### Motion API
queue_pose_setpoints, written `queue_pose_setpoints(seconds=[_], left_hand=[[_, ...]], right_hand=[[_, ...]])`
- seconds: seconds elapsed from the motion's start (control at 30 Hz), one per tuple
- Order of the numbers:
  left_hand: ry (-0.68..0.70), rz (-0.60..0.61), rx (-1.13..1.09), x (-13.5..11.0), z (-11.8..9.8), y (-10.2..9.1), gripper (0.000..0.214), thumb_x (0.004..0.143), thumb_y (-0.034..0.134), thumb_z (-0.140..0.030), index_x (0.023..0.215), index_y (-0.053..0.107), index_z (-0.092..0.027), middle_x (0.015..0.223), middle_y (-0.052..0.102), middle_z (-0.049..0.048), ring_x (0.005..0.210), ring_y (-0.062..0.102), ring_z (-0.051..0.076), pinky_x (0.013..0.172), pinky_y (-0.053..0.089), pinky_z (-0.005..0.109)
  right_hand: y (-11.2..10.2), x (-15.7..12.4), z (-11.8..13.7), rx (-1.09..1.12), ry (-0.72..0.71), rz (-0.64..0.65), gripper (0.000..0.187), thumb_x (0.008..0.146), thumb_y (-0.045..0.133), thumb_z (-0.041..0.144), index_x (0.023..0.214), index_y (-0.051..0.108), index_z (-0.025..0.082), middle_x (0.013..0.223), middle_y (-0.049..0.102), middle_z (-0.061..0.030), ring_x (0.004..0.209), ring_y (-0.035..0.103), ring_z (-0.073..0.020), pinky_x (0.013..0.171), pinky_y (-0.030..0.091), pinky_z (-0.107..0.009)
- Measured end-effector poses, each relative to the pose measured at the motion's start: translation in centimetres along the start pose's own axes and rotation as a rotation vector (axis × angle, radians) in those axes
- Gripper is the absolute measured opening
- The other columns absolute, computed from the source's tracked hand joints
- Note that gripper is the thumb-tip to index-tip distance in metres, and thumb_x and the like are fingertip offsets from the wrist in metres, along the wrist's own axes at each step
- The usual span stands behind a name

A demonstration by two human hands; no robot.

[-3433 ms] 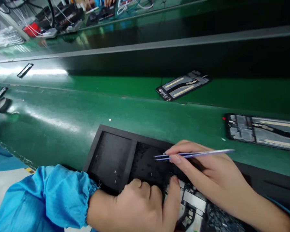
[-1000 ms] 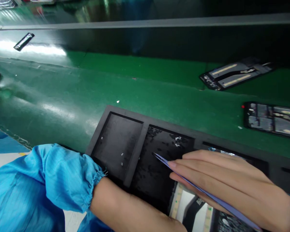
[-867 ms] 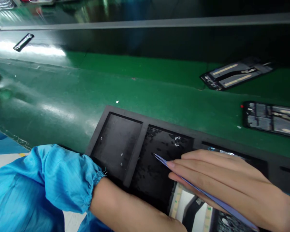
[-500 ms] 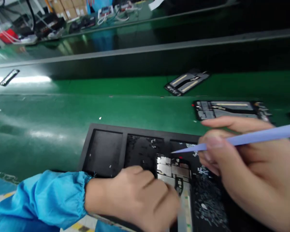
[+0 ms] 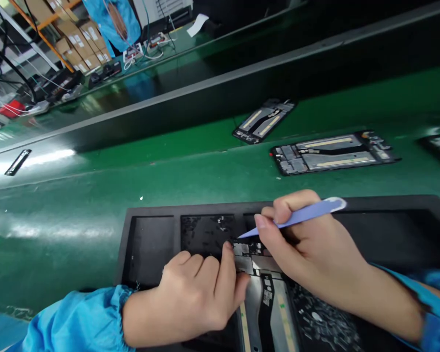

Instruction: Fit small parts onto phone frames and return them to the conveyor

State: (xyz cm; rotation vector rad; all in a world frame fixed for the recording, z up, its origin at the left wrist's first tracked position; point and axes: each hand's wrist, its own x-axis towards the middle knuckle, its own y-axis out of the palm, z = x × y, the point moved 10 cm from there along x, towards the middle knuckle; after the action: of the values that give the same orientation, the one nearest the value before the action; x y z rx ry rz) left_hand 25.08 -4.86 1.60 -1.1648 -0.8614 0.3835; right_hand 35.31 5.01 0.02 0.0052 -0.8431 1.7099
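An opened phone frame [image 5: 264, 293] with bare circuitry lies on the black foam tray [image 5: 146, 239] in front of me. My left hand [image 5: 198, 288] is curled, its thumb and fingers pressed against the frame's top left corner. Pinched in my right hand [image 5: 308, 249] are pale blue tweezers [image 5: 300, 217]. Their tip touches the top edge of the frame. Small loose parts lie in the tray's middle pocket [image 5: 209, 232].
The tray sits at the near edge of a green conveyor belt [image 5: 77, 195]. Two more opened phone frames [image 5: 333, 152] [image 5: 264, 121] lie on the belt beyond. A small dark part [image 5: 17, 162] lies far left. Across the line, a workbench holds cables, devices and cardboard boxes [image 5: 69, 34].
My right hand has swung the tweezers from the tray's middle pocket over to the top of the phone frame. My left hand has come back into view on the frame's corner. The view has tilted up.
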Motion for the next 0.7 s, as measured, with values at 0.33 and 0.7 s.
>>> queue_pose_setpoints(seconds=[0.33,0.7], left_hand=[[-0.002,0.020,-0.010,0.4,0.0,0.0,0.032,0.099,0.063,-0.028,0.114,0.071,0.000,0.065,0.064,0.0013,0.047,0.053,0.016,0.042,0.039,0.034],[-0.017,0.061,-0.026,0.6,0.1,0.6,0.034,0.099,0.060,-0.025,0.119,0.070,0.000,0.064,0.058,-0.0007,0.048,0.051,0.016,0.041,0.037,0.035]], right_hand=[[0.1,-0.4,1.1,-0.065,-0.094,0.032,0.021,0.097,0.052,0.012,0.091,0.039,0.027,0.062,0.048,0.0081,0.043,0.051,-0.0117,0.042,0.039,-0.027],[0.3,-0.8,2.5,-0.214,-0.180,0.027,0.017,0.099,0.050,0.014,0.090,0.041,0.025,0.062,0.049,0.0088,0.043,0.052,-0.0094,0.044,0.037,-0.024]])
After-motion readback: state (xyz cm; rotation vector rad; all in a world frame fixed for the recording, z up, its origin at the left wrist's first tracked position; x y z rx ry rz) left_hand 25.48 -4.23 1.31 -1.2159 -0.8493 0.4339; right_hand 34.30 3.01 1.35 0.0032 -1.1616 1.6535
